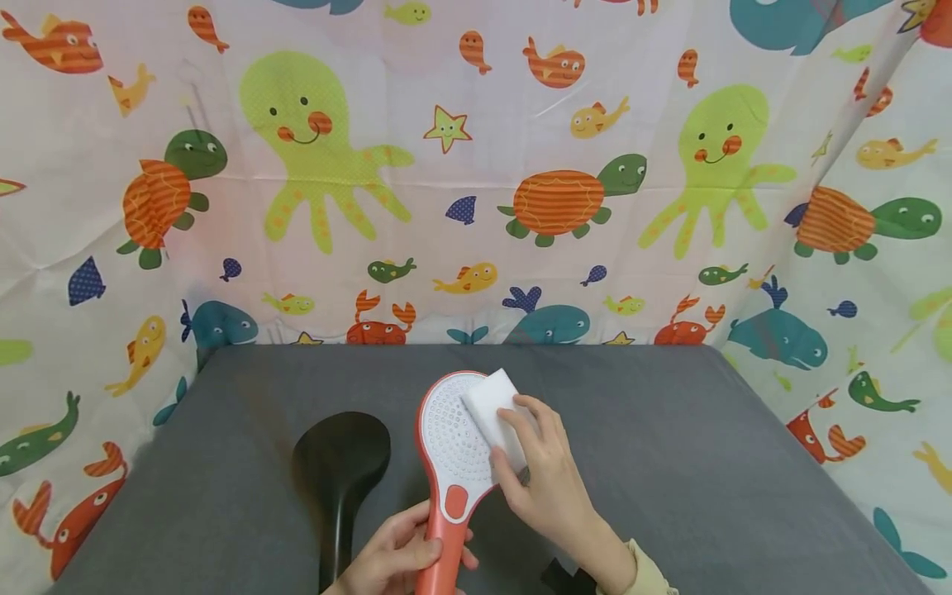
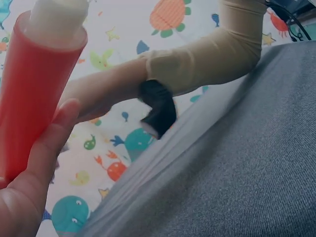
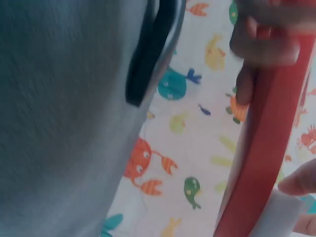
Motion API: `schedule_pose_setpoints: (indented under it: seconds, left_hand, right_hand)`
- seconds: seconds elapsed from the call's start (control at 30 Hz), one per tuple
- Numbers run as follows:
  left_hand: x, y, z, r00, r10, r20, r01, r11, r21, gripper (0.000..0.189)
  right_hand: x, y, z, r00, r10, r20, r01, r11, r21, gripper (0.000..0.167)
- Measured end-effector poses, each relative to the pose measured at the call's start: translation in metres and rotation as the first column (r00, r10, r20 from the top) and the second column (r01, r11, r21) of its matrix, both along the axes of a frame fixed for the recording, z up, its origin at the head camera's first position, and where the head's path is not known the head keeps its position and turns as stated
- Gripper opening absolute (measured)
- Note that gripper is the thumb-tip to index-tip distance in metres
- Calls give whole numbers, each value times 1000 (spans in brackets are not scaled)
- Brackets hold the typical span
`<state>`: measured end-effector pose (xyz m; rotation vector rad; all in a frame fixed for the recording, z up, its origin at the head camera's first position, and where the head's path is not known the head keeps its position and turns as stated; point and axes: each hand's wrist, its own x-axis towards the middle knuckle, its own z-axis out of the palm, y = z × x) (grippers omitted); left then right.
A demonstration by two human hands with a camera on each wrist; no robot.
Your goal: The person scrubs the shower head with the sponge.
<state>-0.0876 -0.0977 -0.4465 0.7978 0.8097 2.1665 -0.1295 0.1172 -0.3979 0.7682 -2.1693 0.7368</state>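
The coral-red shower head (image 1: 455,463) is tilted, a white rectangular sponge (image 1: 489,405) against its dotted white face (image 1: 446,421).

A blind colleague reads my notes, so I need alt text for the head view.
A left hand holds a red-and-white shower head while the right hand holds a white sponge against its front. To the left, a black long-handled object lies on a gray table; behind is a white curtain printed with sea animals.

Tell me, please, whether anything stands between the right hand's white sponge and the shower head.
Nothing visible does: the white sponge in the right hand appears to touch the shower head, and the black utensil lies off to the left.
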Motion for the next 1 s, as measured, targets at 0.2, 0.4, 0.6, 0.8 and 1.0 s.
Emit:
schedule_pose_setpoints:
  seconds: [0.2, 0.4, 0.6, 0.8, 1.0]
  left_hand:
    - [-3, 0, -4, 1000, 1, -1, -1, 998, 59, 42]
    - [2, 3, -4, 999, -18, 41, 19, 1000, -24, 45]
    - [4, 0, 1, 995, 24, 92, -13, 994, -112, 46]
    - [-3, -3, 2, 998, 55, 15, -55, 998, 4, 41]
    - [-2, 3, -4, 1000, 9, -16, -9, 999, 36, 44]
  right_hand:
    - [19, -10, -5, 988, 132, -76, -134, 991, -16, 30]
    - [9, -17, 2, 987, 132, -97, -134, 991, -13, 31]
    - [-9, 1, 3, 999, -49, -16, 48, 998, -43, 36]
    - [6, 3, -5, 998, -57, -29, 56, 998, -42, 33]
    - [20, -21, -2, 984, 123, -127, -126, 992, -10, 30]
